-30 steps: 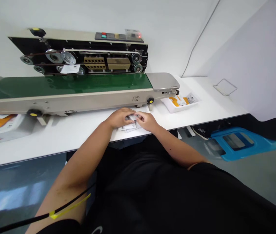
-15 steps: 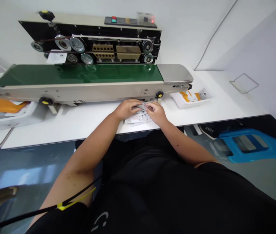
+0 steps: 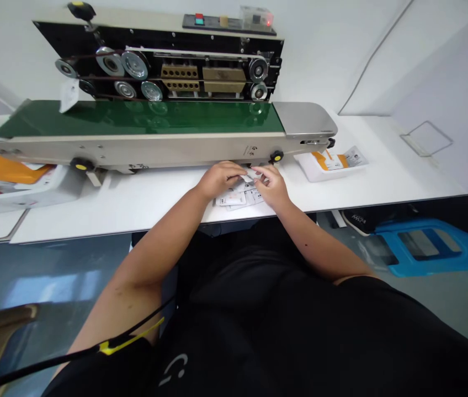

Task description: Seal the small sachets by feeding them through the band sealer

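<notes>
Between my two hands is a small white printed packet [image 3: 249, 176], held above the table's front part. My left hand [image 3: 222, 179] is closed, thumb and fingers pinching the packet's left side. On its other side my right hand [image 3: 271, 184] grips it with bent fingers. Several similar flat packets [image 3: 230, 198] lie overlapped on the table just below. Behind my hands stands a band sealing machine [image 3: 201, 80] with a green conveyor belt [image 3: 134, 118]. At the machine's left end, one white packet [image 3: 69, 96] tilts by the rollers, over the belt.
A white bin [image 3: 62, 190] with orange and white packets stands at the left, and a smaller white tray [image 3: 317, 172] with similar ones at the right. A blue plastic stool [image 3: 399, 270] is below the table on the right. A thin cable [image 3: 366, 66] runs down the wall.
The packet at the machine's rollers has moved left and now hangs tilted over the belt. My hands keep hold of the small packet, its angle slightly changed. The view has shifted a little.
</notes>
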A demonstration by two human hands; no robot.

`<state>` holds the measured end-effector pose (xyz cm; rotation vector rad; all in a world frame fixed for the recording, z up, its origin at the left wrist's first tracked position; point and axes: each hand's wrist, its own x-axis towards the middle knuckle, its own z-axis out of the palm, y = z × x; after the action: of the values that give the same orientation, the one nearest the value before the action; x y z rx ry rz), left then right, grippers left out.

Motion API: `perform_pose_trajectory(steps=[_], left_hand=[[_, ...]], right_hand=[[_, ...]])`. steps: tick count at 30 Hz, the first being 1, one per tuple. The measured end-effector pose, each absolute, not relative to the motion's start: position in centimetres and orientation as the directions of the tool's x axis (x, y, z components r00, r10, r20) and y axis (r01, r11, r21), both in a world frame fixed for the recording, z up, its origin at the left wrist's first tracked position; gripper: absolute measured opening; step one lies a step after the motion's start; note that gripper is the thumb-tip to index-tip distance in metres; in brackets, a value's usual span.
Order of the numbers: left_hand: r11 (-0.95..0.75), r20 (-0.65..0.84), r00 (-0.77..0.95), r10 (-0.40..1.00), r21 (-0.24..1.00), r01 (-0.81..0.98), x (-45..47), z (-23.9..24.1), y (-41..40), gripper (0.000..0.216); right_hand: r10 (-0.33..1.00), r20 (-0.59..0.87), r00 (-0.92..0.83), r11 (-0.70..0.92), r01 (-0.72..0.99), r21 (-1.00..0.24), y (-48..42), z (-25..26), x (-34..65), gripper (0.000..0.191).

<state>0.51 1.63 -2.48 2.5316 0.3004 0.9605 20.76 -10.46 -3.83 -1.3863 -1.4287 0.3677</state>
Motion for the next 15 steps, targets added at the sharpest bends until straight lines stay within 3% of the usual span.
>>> perform_pose_trajectory(steps=[6, 15], left_hand=[[-0.862, 0.679, 0.632, 0.374, 0.506, -0.034, 0.5, -2.0, 1.1, 0.020], [-0.802, 0.614, 0.703, 0.359, 0.589, -0.105, 0.5, -0.6, -0.1, 0.026]], right_hand=[[0.850, 0.520, 0.085, 0.410, 0.512, -0.754, -11.2, -3.2, 20.6, 0.038], [0.795, 0.595, 0.117, 0.423, 0.598, -0.681, -12.0, -2.4, 20.1, 0.030]])
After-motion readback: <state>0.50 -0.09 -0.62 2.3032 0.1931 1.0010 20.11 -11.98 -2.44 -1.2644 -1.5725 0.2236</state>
